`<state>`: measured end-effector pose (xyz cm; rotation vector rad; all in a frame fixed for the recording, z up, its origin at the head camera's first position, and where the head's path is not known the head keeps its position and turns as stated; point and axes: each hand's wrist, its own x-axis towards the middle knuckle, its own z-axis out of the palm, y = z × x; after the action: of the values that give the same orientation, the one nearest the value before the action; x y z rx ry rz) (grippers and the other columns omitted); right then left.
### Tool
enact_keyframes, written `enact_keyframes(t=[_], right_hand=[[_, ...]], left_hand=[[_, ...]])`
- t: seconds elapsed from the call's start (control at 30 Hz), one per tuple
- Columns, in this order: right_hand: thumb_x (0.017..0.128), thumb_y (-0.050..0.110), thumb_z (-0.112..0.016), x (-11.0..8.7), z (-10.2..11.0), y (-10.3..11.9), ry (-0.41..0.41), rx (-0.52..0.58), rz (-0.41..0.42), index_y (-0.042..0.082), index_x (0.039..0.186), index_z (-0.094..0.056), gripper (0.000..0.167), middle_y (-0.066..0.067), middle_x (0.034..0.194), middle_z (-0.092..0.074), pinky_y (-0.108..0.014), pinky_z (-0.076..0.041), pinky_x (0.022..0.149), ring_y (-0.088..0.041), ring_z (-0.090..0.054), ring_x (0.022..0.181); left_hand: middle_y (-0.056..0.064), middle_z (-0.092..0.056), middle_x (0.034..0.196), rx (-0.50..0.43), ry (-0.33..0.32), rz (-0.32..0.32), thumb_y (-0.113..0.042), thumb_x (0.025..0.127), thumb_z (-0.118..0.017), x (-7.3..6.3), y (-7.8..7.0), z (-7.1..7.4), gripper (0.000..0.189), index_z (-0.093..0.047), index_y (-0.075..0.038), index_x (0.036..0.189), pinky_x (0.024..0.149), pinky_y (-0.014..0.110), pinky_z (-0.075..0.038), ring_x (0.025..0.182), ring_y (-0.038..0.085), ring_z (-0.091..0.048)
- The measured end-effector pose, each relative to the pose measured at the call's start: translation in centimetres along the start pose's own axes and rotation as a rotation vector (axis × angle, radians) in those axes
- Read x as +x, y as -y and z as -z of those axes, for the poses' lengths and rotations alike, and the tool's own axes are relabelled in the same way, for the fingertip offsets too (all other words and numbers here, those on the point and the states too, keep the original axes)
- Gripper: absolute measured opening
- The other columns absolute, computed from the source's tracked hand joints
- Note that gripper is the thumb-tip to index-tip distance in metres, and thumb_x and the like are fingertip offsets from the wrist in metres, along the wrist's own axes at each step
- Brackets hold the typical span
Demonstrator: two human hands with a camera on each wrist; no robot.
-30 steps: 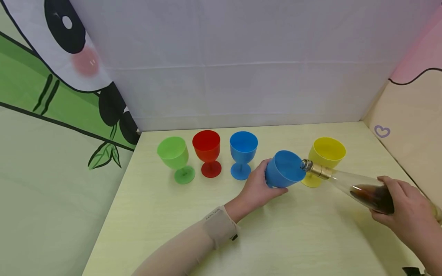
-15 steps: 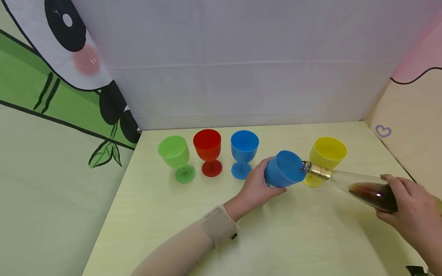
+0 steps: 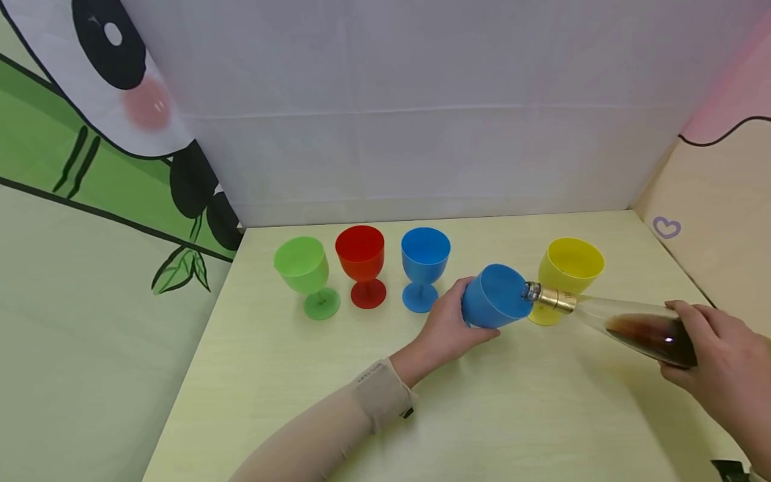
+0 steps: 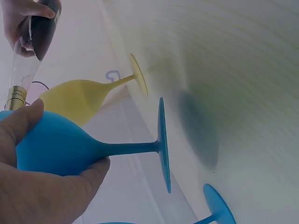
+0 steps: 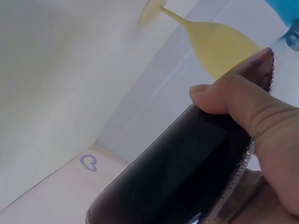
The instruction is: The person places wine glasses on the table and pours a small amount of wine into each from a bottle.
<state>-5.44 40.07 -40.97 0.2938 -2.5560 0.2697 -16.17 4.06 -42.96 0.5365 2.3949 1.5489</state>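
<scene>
My left hand (image 3: 448, 325) grips the bowl of a blue goblet (image 3: 490, 298), holding it tilted to the right above the table; its foot is off the surface in the left wrist view. My right hand (image 3: 719, 361) holds a clear glass bottle (image 3: 626, 328) with a gold neck band by its body. The bottle lies nearly level, its mouth at the goblet's rim. Dark liquid (image 5: 173, 158) sits toward the bottle's base. Whether any liquid is in the goblet cannot be seen.
A green goblet (image 3: 304, 264), a red goblet (image 3: 361, 254) and a second blue goblet (image 3: 424, 254) stand in a row on the pale table (image 3: 271, 402). A yellow goblet (image 3: 572, 258) stands behind the bottle neck. A pale cloth backdrop (image 3: 421, 154) borders the table's back.
The right hand and the bottle's base have shifted slightly right, and the bottle has become a little more level. The left hand and its goblet have hardly moved.
</scene>
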Motion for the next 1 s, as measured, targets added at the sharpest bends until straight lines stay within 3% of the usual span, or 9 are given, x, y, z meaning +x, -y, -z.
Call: enact_keyframes(t=[0.03,0.1,0.13,0.23,0.33,0.37,0.5,1.0], right_hand=[[0.052,0.035,-0.094,0.0,0.1,0.0,0.005,-0.007,-0.004,0.001,0.129,-0.053,0.094,-0.032,0.108,-0.054,-0.068,-0.039,0.069,-0.057,-0.051,0.088],[0.035,0.006,-0.086,0.1,0.3,0.1,0.013,-0.011,-0.005,0.001,0.130,-0.053,0.101,-0.032,0.108,-0.054,-0.068,-0.039,0.069,-0.057,-0.051,0.089],[0.041,0.016,-0.089,0.1,0.3,0.1,0.013,-0.011,-0.002,0.002,0.130,-0.052,0.097,-0.031,0.108,-0.054,-0.068,-0.039,0.069,-0.057,-0.051,0.088],[0.041,0.016,-0.088,0.2,0.5,0.1,0.008,-0.003,0.006,0.002,0.129,-0.053,0.097,-0.032,0.107,-0.054,-0.068,-0.039,0.070,-0.056,-0.051,0.088],[0.038,0.014,-0.090,0.4,0.6,0.1,0.003,0.000,0.015,0.001,0.129,-0.053,0.099,-0.032,0.108,-0.053,-0.069,-0.038,0.071,-0.057,-0.051,0.089],[0.030,0.003,-0.086,0.5,0.6,0.1,0.003,-0.002,0.016,0.001,0.129,-0.053,0.104,-0.033,0.108,-0.053,-0.069,-0.038,0.071,-0.057,-0.051,0.089],[0.026,0.000,-0.089,0.7,0.8,0.3,-0.002,-0.010,0.016,0.000,0.129,-0.053,0.109,-0.034,0.108,-0.053,-0.069,-0.038,0.074,-0.057,-0.050,0.091],[0.028,-0.003,-0.085,1.3,1.5,0.3,-0.030,0.000,0.027,0.002,0.127,-0.056,0.103,-0.032,0.108,-0.053,-0.066,-0.035,0.074,-0.056,-0.050,0.091]], left_hand=[[-0.002,-0.052,0.145,0.001,0.002,0.001,-0.019,0.079,-0.090,0.0,0.0,0.0,0.087,-0.040,-0.017,0.150,0.104,0.049,-0.045,0.133,0.026,-0.049],[-0.002,-0.053,0.145,0.003,0.006,0.002,-0.019,0.079,-0.090,0.0,0.1,0.0,0.087,-0.040,-0.017,0.150,0.104,0.049,-0.045,0.133,0.026,-0.049],[-0.002,-0.053,0.145,0.002,0.007,0.001,-0.018,0.079,-0.090,0.0,0.1,0.0,0.087,-0.040,-0.017,0.150,0.104,0.049,-0.045,0.133,0.026,-0.049],[-0.002,-0.053,0.144,0.000,0.010,0.000,-0.018,0.079,-0.090,-0.1,0.1,0.0,0.086,-0.040,-0.017,0.150,0.104,0.049,-0.045,0.133,0.025,-0.049],[-0.003,-0.052,0.144,-0.002,0.009,0.002,-0.018,0.079,-0.090,-0.1,0.1,0.1,0.086,-0.041,-0.017,0.150,0.104,0.049,-0.044,0.133,0.025,-0.048],[-0.003,-0.052,0.144,-0.002,0.008,0.003,-0.018,0.079,-0.090,-0.1,0.0,0.1,0.086,-0.041,-0.017,0.150,0.104,0.049,-0.044,0.133,0.025,-0.048],[-0.002,-0.052,0.145,-0.002,0.009,0.007,-0.018,0.079,-0.090,-0.1,0.0,0.1,0.086,-0.041,-0.017,0.150,0.104,0.050,-0.044,0.133,0.026,-0.048],[-0.003,-0.053,0.144,-0.008,0.021,0.011,-0.017,0.079,-0.090,-0.1,0.0,0.0,0.086,-0.041,-0.017,0.149,0.104,0.050,-0.044,0.133,0.026,-0.049]])
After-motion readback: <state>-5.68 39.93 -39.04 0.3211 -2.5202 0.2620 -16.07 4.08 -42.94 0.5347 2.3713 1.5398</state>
